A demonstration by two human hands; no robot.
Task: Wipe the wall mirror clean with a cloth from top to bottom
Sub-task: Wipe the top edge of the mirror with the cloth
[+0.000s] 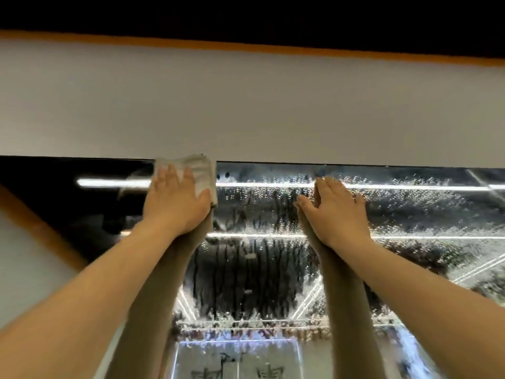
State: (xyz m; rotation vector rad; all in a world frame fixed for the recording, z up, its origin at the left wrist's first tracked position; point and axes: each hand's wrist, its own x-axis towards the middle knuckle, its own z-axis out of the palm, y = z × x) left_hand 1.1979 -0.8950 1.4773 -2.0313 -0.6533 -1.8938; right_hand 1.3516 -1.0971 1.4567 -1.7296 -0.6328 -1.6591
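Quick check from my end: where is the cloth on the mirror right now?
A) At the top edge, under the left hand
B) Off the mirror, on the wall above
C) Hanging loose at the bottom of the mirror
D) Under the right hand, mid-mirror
A: the left hand presses the cloth flat at the top edge of the mirror; the right hand rests bare on the wet glass.

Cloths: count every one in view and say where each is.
1. The cloth sits at the mirror's top edge, pressed flat under the left hand. The right hand holds none.
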